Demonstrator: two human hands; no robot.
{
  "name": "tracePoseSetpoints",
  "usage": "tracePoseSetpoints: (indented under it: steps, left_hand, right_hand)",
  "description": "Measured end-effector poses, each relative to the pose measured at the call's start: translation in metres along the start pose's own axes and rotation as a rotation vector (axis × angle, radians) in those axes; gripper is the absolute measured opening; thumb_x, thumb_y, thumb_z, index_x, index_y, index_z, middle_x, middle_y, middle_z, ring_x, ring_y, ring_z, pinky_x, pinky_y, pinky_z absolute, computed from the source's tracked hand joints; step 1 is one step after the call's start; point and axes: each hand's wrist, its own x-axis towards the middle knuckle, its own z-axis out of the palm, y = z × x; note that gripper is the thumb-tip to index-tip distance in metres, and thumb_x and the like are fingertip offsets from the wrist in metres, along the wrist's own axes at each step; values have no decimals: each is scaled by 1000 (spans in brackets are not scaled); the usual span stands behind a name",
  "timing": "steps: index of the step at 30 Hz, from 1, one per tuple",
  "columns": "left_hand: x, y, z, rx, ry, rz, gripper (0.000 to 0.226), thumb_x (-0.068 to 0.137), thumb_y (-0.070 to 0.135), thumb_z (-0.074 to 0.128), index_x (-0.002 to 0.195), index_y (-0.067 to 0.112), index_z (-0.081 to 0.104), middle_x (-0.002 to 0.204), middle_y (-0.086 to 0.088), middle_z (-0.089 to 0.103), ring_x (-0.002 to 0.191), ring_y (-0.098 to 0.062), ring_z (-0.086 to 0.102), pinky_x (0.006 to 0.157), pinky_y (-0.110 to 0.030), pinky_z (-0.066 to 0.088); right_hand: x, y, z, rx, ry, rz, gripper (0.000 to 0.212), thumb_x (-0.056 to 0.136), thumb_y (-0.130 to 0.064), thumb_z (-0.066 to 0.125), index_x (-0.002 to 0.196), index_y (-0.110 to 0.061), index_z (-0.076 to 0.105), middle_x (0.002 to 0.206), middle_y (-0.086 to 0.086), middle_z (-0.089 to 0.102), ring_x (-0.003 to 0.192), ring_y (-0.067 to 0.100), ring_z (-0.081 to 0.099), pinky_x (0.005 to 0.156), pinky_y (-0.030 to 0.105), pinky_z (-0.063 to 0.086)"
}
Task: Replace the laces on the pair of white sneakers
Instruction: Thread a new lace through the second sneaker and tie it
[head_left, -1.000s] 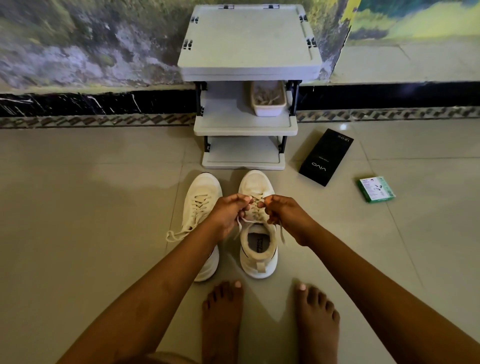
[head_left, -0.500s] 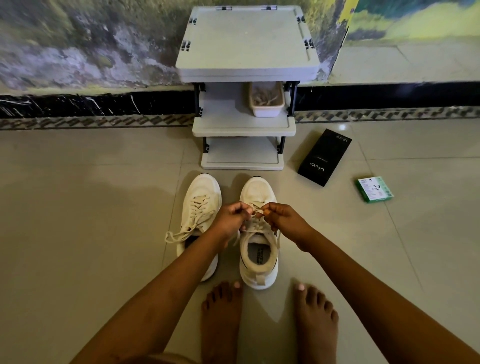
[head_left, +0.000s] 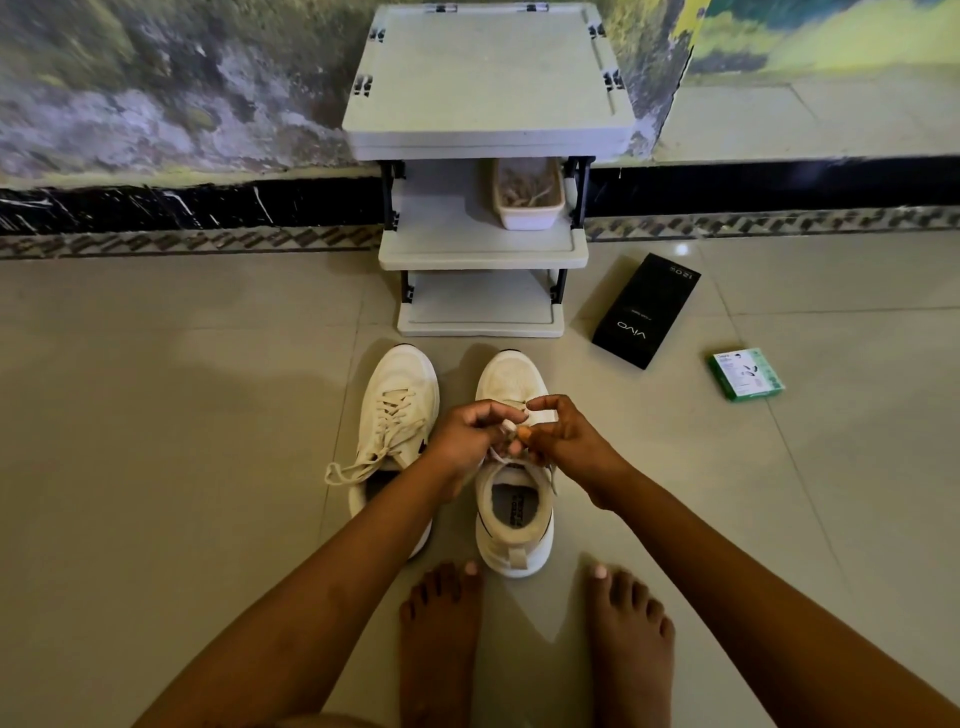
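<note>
Two white sneakers stand side by side on the tiled floor, toes pointing away from me. The left sneaker (head_left: 397, 410) is laced, and its cream lace (head_left: 363, 462) trails loose to the left. Over the tongue of the right sneaker (head_left: 514, 514) my two hands meet. My left hand (head_left: 470, 434) pinches that shoe's lace between curled fingers. My right hand (head_left: 563, 436) pinches the lace from the other side, its index finger arched up. The lacing under my hands is mostly hidden.
A grey three-tier plastic rack (head_left: 485, 119) stands against the wall just beyond the shoes, with a white tub (head_left: 527, 195) on its middle shelf. A black phone box (head_left: 647, 312) and a small green box (head_left: 748, 374) lie to the right. My bare feet (head_left: 441, 644) are near the heels.
Both hands have drawn slightly back toward me along the right sneaker's lacing, and my right index finger has lifted. The sneakers have stayed in place.
</note>
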Motion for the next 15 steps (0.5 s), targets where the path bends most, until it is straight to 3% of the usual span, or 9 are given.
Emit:
tracePoseSetpoints:
  steps: [2, 6, 11, 15]
  left_hand:
    - [-1, 0, 0, 16, 8, 19, 23, 91, -6, 51, 84, 13, 60, 80, -4, 63, 70, -13, 60, 63, -20, 52]
    - [1, 1, -3, 30, 6, 2, 21, 89, -4, 55, 85, 16, 52, 83, -7, 62, 63, -10, 60, 58, -17, 49]
    - [-4, 0, -8, 13, -133, 38, 23, 91, -5, 52, 110, 4, 60, 83, -7, 63, 73, -10, 61, 67, -16, 52]
    - [-2, -5, -4, 31, -1, 35, 15, 91, 2, 56, 103, 0, 64, 82, -2, 64, 73, -9, 60, 65, -14, 50]
  right_hand:
    - [0, -1, 1, 16, -2, 15, 22, 95, -12, 53, 115, -15, 44, 73, -2, 66, 61, 3, 55, 57, 9, 46]
    - [2, 0, 4, 58, 30, 43, 3, 94, -10, 53, 94, -13, 52, 70, 2, 66, 60, 8, 53, 58, 16, 45]
    - [5, 3, 7, 67, 111, 90, 8, 94, -12, 54, 87, -11, 51, 66, 3, 60, 58, 9, 53, 59, 21, 44]
    - [6, 6, 7, 16, 142, 95, 12, 94, -12, 55, 83, -11, 50, 70, 5, 60, 62, 11, 55, 60, 20, 47]
